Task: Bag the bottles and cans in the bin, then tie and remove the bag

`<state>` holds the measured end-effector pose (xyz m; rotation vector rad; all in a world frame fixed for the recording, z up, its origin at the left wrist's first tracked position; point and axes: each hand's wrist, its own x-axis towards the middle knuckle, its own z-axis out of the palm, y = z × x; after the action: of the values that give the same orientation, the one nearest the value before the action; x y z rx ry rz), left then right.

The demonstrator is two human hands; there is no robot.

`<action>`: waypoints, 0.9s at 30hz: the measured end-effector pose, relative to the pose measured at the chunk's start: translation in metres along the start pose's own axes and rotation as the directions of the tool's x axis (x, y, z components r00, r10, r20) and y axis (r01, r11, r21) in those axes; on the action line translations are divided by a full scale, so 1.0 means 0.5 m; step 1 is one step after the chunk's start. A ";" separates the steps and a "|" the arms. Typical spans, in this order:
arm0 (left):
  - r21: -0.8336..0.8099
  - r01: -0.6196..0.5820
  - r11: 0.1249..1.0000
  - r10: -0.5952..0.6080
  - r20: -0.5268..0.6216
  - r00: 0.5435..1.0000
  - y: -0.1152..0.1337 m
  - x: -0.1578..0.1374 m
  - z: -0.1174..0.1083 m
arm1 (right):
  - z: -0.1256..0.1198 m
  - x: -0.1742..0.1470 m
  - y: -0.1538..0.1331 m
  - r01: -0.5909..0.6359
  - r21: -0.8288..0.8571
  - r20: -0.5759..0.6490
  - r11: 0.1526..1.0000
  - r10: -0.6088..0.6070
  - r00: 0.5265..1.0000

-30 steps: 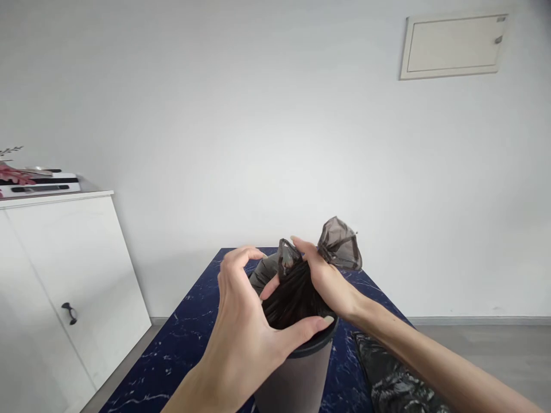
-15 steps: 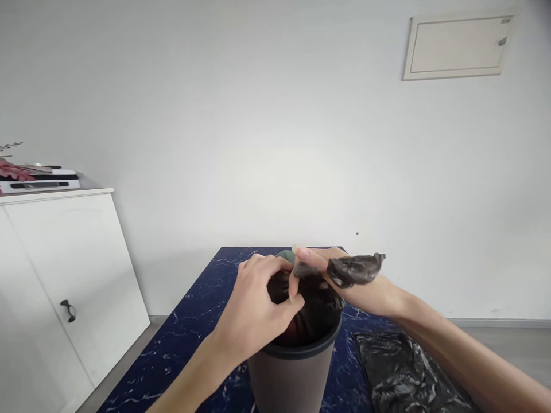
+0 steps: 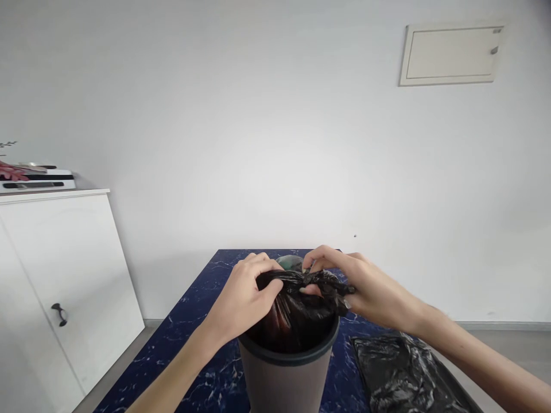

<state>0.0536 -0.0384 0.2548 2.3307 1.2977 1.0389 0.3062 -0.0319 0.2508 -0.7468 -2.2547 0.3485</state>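
A black trash bag (image 3: pixel 297 321) sits inside a grey-brown trash can (image 3: pixel 286 378) with a dark rim. Its gathered top shows a knot-like twist between my hands. My left hand (image 3: pixel 245 301) pinches the gathered plastic at the left, thumb in front and fingers behind. On the other side, my right hand (image 3: pixel 353 281) grips the bag by the twist, with loose ends sticking out near its palm. The bag's lower part is hidden in the can. Behind the rim a greenish, clear rounded object (image 3: pixel 290 263) shows in part.
The can stands on a dark blue marble-patterned table (image 3: pixel 198 321). A flattened black plastic bag (image 3: pixel 400 373) lies at the right, below my right forearm. A white cabinet (image 3: pixel 64 275) stands at the left, and a pale wall (image 3: pixel 267 143) rises behind the table.
My right hand has turned and now holds the bag from the right, where its thumb and fingers were crossed over the top. The twist between my hands is now drawn out sideways.
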 end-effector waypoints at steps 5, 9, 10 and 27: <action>0.061 -0.051 0.997 0.052 -0.008 0.999 0.016 -0.009 0.003 | 0.023 0.003 0.025 0.109 -0.342 -0.123 0.933 -0.160 0.979; 0.112 -0.149 0.983 0.141 0.077 0.987 0.027 -0.014 0.005 | 0.046 0.017 0.025 0.174 -0.486 -0.220 0.857 -0.312 0.924; 0.103 -0.155 0.983 0.145 0.099 0.984 0.027 -0.015 0.005 | 0.052 0.022 0.023 0.188 -0.516 -0.230 0.835 -0.347 0.909; -0.075 0.032 0.997 -0.036 -0.052 0.998 -0.022 -0.001 0.003 | 0.077 0.031 0.001 0.287 -0.598 0.160 0.748 -0.239 0.958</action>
<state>0.0477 -0.0326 0.2477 2.2330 1.2905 1.1265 0.2703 -0.0233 0.2324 -0.7168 -2.5190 -0.5475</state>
